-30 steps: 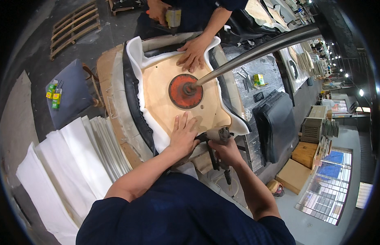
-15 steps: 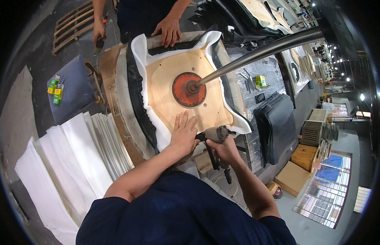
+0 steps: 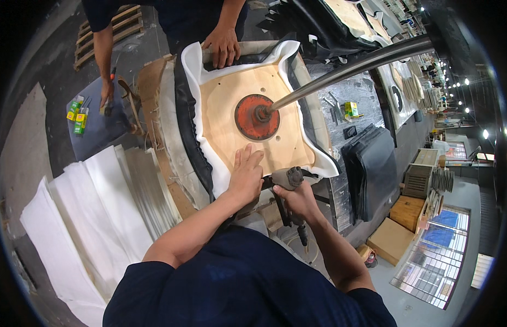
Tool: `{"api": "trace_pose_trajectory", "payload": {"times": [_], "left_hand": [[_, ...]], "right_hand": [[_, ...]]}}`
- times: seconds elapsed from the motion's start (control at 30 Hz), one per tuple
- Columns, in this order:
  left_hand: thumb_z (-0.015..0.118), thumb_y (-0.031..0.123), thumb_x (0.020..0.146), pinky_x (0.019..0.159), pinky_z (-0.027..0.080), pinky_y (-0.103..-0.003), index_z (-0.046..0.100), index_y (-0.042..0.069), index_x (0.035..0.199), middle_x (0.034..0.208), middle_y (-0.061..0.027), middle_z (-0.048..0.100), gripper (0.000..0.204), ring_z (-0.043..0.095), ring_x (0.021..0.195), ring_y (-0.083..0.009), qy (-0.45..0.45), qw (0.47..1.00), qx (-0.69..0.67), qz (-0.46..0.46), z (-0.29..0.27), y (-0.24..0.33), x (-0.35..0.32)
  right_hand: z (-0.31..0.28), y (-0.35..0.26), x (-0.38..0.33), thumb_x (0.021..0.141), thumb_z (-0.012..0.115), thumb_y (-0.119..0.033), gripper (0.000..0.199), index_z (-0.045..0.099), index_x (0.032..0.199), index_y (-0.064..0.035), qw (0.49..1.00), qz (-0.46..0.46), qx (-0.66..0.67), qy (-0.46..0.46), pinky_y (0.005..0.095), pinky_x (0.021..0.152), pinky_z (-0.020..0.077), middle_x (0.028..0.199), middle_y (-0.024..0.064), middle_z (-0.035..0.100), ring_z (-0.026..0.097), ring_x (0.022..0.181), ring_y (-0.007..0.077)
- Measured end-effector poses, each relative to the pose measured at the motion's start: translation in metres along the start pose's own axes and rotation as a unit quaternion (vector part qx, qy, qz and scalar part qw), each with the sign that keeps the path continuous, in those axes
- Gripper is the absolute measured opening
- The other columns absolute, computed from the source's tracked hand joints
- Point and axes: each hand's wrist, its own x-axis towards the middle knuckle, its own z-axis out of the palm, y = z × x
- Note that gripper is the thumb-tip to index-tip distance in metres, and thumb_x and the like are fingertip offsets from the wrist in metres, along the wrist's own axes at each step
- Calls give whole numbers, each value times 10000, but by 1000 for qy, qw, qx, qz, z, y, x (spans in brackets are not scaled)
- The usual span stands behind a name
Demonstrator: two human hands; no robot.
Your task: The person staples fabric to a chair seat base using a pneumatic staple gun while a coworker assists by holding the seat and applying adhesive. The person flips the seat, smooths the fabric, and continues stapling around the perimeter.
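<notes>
A pale plywood seat panel lies under a round red press plate on a metal rod. White padding and a gathered black cover fold up around its rim. My left hand rests at the panel's near edge, fingers stretched over the wood; its thumb is partly hidden. Close beside it, my right hand grips a pneumatic staple gun by the handle, its nose at the near rim of the cover. An air hose fitting hangs below the gun.
Across from me, a co-worker's hand presses the far rim; their other hand holds an orange-handled tool. Small green-yellow boxes lie on a grey surface at left. White padding sheets lean below. Black sheets are stacked at right.
The co-worker's tool hand has swung toward me, over the grey surface with the boxes. My two hands and the staple gun stay at almost the same place on the near edge.
</notes>
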Motion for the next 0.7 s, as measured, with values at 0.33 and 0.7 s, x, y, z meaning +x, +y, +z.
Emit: {"api": "trace_pose_trajectory", "payload": {"times": [0.33,0.7], "left_hand": [[734,40,851,1334,186,-651,732,-25,896,1575,-181,503,79,286,1625,-484,18,999,-26,-27,-2,4,0],[912,312,845,1375,114,-577,362,87,1687,1796,-156,234,1031,126,1691,-419,-72,989,66,-107,-28,9,-15]], "right_hand": [[3,-27,-8,956,837,-198,349,764,1235,-2,997,73,-8,-38,379,862,573,1027,78,793,707,940,167],[7,-33,-16,961,829,-199,356,763,1257,-13,995,90,16,-33,359,821,573,1010,101,788,718,919,152]]}}
